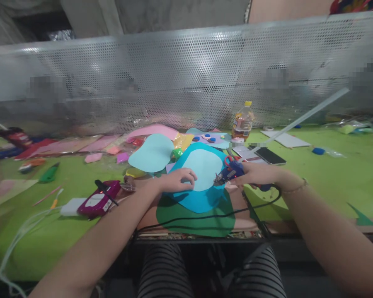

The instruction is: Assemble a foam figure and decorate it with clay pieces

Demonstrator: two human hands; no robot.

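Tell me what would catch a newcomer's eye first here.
Probably the blue glue gun in the right hand, a long pale stick slanting up from its back. Next, the layered blue paper in the middle, under the left hand, then the magenta box on the left side of the green table.

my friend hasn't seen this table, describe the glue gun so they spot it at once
On the green table, look for the bright blue paper near the middle. Over its right edge, the right hand holds the glue gun. A dark blue tool, it alone has a long translucent stick slanting up from it.
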